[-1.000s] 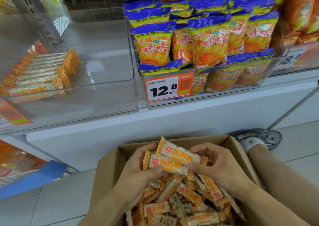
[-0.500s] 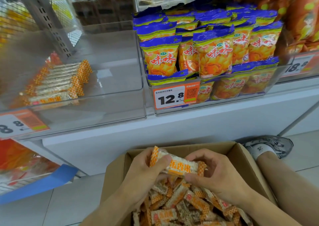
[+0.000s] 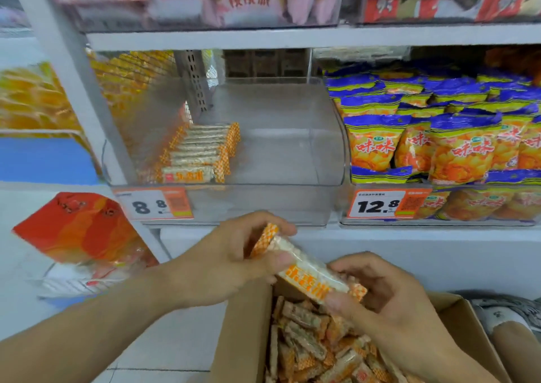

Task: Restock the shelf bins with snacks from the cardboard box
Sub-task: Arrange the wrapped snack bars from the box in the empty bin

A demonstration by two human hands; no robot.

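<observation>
Both hands hold a small stack of orange-and-white snack bars (image 3: 304,271) above the cardboard box (image 3: 243,333). My left hand (image 3: 234,254) grips the stack's upper left end; my right hand (image 3: 380,297) grips its lower right end. The box holds several loose bars (image 3: 316,344) of the same kind. Straight ahead is a clear shelf bin (image 3: 292,160) with a row of the same bars (image 3: 199,151) lined up along its left side; the bin's right part is bare.
Next to it on the right, a bin (image 3: 439,221) is packed with blue-and-yellow chip bags (image 3: 456,151). Price tags 8.8 (image 3: 152,205) and 12.8 (image 3: 380,205) hang on the bin fronts. A red package (image 3: 79,230) sits lower left. A grey shoe (image 3: 509,312) is beside the box.
Both hands have lifted the stack of bars up out of the box and toward the left. The view has tilted up, so the shelf bin now sits straight ahead.
</observation>
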